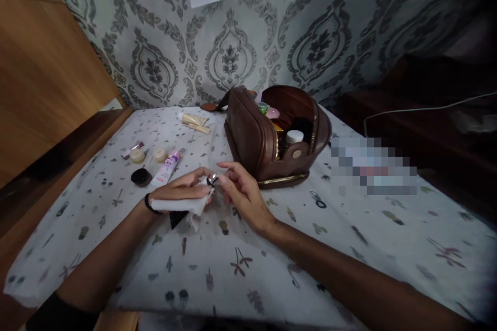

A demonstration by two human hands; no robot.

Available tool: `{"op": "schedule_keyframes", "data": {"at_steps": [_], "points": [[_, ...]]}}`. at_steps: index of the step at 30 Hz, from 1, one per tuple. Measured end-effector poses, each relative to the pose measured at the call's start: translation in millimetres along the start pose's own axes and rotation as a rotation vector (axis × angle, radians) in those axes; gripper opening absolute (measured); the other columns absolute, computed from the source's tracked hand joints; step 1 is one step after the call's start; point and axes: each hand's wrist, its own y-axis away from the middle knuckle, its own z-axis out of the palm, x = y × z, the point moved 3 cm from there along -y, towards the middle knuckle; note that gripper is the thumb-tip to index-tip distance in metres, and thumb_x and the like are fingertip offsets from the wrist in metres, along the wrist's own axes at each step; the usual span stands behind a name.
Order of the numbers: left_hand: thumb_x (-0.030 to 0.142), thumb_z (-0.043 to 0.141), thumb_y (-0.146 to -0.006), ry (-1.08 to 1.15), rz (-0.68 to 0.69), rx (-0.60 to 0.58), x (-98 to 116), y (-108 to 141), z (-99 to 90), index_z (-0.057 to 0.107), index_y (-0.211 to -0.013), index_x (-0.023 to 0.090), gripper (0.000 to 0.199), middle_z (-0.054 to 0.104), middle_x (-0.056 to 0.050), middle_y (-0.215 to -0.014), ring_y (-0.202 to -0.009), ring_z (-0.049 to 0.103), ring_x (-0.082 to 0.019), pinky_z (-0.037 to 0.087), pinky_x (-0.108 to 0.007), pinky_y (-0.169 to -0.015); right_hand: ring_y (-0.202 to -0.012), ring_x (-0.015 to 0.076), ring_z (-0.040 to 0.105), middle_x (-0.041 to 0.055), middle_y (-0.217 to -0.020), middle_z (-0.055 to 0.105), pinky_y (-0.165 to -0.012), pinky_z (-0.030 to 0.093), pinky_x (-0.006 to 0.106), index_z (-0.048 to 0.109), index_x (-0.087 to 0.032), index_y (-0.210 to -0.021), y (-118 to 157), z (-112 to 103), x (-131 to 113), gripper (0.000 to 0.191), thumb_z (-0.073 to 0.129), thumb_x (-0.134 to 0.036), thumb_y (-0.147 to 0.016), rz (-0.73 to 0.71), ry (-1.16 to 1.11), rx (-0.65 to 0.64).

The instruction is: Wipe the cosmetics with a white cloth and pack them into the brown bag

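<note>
My left hand is closed around a folded white tissue, which hangs below the fingers. A small shiny silver-and-dark cylinder, perhaps a cosmetic tube or cap, sits at its fingertips. My right hand pinches this cylinder from the right with thumb and fingers. Under the tissue a black object partly shows; its kind is hidden. Behind my right hand stands an open brown toiletry bag, holding a jar with a white lid and other containers.
Left of my hands lie a purple-and-white tube, a black round lid, two small cream jars and a little pinkish container. Beige tubes lie farther back. A patterned white cloth covers the surface; a wooden panel rises at left.
</note>
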Motion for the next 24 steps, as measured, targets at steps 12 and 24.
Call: {"op": "schedule_keyframes", "data": {"at_steps": [12, 24], "points": [[0.035, 0.059, -0.088, -0.664, 0.149, -0.132, 13.0, -6.4, 4.1, 0.06, -0.106, 0.015, 0.027, 0.068, -0.005, -0.107, -0.102, 0.061, -0.019, 0.046, -0.028, -0.09, -0.05, 0.01, 0.05, -0.0045, -0.063, 0.053, -0.048, 0.04, 0.022, 0.062, -0.019, -0.089, 2.2, 6.3, 5.3, 0.032, 0.064, -0.051, -0.087, 0.005, -0.001, -0.042], [0.023, 0.05, -0.086, -1.465, -0.024, 0.371, 12.0, -3.8, 17.3, 0.063, -0.093, 0.018, 0.016, 0.074, -0.007, -0.086, -0.082, 0.07, -0.025, 0.046, -0.031, -0.069, -0.043, 0.0088, 0.046, -0.007, -0.054, 0.047, -0.044, 0.036, 0.022, 0.056, -0.02, -0.08, 0.7, 3.8, 0.8, 0.036, 0.059, -0.054, -0.089, 0.06, 0.096, -0.016]]}}
